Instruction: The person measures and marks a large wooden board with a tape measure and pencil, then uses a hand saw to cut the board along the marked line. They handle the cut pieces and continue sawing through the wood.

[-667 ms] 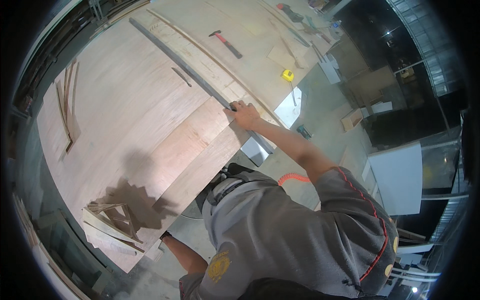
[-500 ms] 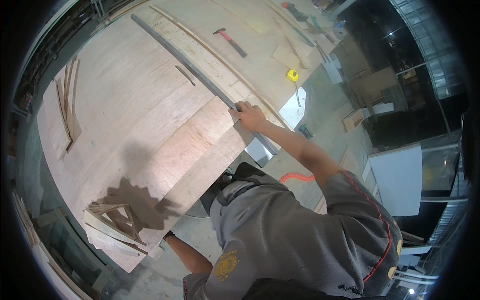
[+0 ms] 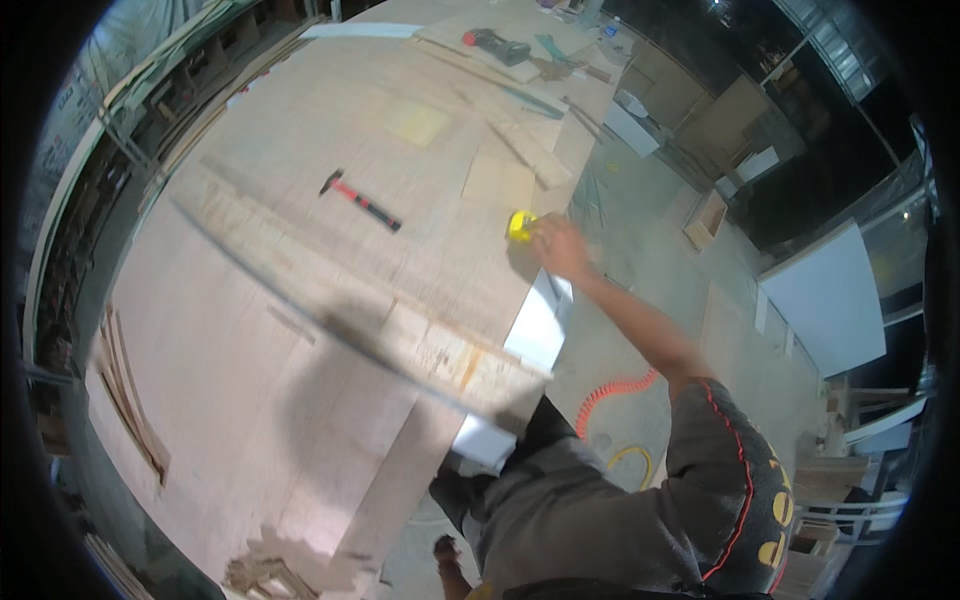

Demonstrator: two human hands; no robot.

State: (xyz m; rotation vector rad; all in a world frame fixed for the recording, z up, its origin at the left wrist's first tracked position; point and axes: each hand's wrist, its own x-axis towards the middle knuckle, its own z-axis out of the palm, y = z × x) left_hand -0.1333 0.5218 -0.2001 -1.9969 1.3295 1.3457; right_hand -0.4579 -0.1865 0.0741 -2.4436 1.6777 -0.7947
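My right hand [image 3: 562, 248] is closed on a yellow tape measure [image 3: 521, 226] at the right edge of the plywood-topped table. Motion blurs its fingers. Down by my body hangs my left hand [image 3: 447, 550], beside the table's near edge; it is small and dark, and its fingers cannot be made out. A long grey straight bar [image 3: 330, 325] lies across the plywood [image 3: 210, 370], alongside a pale worn board [image 3: 430, 340]. Beyond the board rests a hammer [image 3: 362, 202] with a red and black handle.
White pieces [image 3: 540, 320] jut past the table's right edge. Thin wood strips [image 3: 130, 400] lie at the left, and a small wooden frame [image 3: 265, 578] sits at the near corner. A red and black power tool [image 3: 497, 46] is at the far end. A coiled red hose [image 3: 610, 395] crosses the floor.
My right hand has left the grey bar and moved outward to the tape measure, taking hold of it. My view has shifted toward the far right part of the table.
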